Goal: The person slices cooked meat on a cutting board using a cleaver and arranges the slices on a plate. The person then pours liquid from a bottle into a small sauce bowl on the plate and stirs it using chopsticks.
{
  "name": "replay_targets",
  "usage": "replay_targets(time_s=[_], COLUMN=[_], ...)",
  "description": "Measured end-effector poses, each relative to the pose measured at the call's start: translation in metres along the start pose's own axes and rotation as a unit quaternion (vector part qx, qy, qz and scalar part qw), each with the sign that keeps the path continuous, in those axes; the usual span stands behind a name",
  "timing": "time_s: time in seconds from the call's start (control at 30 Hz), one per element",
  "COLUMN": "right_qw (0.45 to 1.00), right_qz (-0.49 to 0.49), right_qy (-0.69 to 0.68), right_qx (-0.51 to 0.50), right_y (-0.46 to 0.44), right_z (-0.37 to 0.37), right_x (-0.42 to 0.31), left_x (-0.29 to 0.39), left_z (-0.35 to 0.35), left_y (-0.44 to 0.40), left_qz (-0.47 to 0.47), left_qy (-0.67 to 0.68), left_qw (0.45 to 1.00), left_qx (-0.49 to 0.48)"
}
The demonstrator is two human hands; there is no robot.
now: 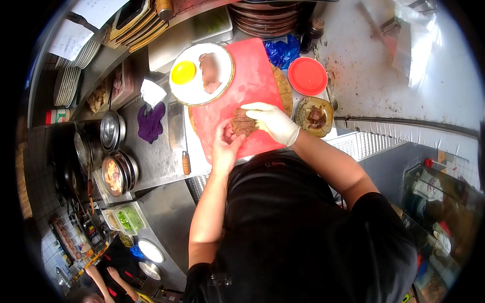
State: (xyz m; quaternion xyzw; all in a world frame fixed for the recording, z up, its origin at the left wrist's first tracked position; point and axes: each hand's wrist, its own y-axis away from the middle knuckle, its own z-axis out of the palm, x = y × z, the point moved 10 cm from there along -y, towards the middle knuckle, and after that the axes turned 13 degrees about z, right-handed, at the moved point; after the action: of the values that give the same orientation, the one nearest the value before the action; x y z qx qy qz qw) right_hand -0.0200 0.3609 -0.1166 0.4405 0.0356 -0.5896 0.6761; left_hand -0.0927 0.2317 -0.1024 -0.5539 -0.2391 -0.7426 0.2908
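Over the red cutting board (252,63), a brown piece of sliced meat (243,122) is held between my two hands. My bare left hand (226,142) has its fingers bent round the meat's left and lower side. My right hand (273,122), in a white glove, grips its right and upper side. A white plate (192,95) with a dark rim overlaps the board's upper left; a yellow round thing (183,72) and some meat (208,73) lie on it. The yellowish bowl (327,120) to the right holds more brown pieces.
A red round lid (307,76) sits right of the board. Left of the board lie a cleaver (177,129) with a wooden handle and a purple cloth (150,122). Metal bowls (112,131) stand further left. Another person's arms (103,283) show at the lower left.
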Motion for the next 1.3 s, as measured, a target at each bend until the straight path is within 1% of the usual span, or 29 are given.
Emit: replay_targets(time_s=[0.07,0.17,0.27,0.47,0.57,0.67,0.77,0.83,0.9,1.0,1.03,1.13,1.17,1.3], right_qw=[1.000,0.999,0.997,0.995,0.995,0.996,0.997,0.996,0.994,0.980,0.972,0.962,0.959,0.955], right_qz=[0.007,0.019,0.022,0.043,0.049,0.022,-0.002,-0.041,-0.070,-0.073,-0.072,-0.090,-0.089,-0.110], right_qy=[0.000,-0.037,-0.065,-0.089,-0.082,-0.085,-0.040,-0.015,0.020,0.182,0.222,0.257,0.270,0.271], right_qx=[-0.004,-0.021,-0.043,-0.027,-0.028,-0.012,0.069,0.079,0.083,0.022,0.028,-0.006,0.012,0.057], right_y=[0.002,0.004,-0.001,-0.001,-0.009,-0.005,0.001,0.004,0.012,0.026,0.026,0.015,0.012,0.005], right_z=[0.005,0.007,0.003,0.001,-0.006,-0.009,-0.021,-0.030,-0.031,-0.008,-0.006,-0.004,-0.008,-0.020], right_x=[-0.002,-0.003,0.002,0.006,0.015,0.012,0.002,-0.006,-0.018,-0.032,-0.030,-0.010,-0.006,-0.002], left_x=[0.001,0.002,0.005,0.006,0.002,-0.003,-0.007,-0.011,-0.008,0.001,-0.001,-0.012,-0.016,-0.022], left_z=[0.000,0.001,0.001,0.000,0.000,-0.003,-0.008,-0.015,-0.019,-0.014,-0.013,-0.007,-0.005,-0.002], left_y=[0.001,-0.001,0.000,-0.001,0.000,0.003,0.001,-0.001,-0.005,-0.015,-0.019,-0.030,-0.033,-0.044], left_qz=[-0.002,0.011,0.009,0.003,0.003,-0.022,0.000,0.004,0.012,0.013,0.007,-0.018,-0.027,-0.014], left_qy=[-0.010,-0.013,-0.017,-0.018,0.008,0.016,0.029,0.020,0.014,0.010,0.009,0.000,-0.004,-0.068], left_qw=[1.000,0.999,0.999,0.999,0.999,0.999,1.000,1.000,0.999,0.998,0.998,0.999,0.999,0.998], left_qx=[-0.006,-0.027,-0.026,-0.029,-0.035,-0.018,-0.002,0.014,0.037,0.063,0.063,0.037,0.025,0.005])
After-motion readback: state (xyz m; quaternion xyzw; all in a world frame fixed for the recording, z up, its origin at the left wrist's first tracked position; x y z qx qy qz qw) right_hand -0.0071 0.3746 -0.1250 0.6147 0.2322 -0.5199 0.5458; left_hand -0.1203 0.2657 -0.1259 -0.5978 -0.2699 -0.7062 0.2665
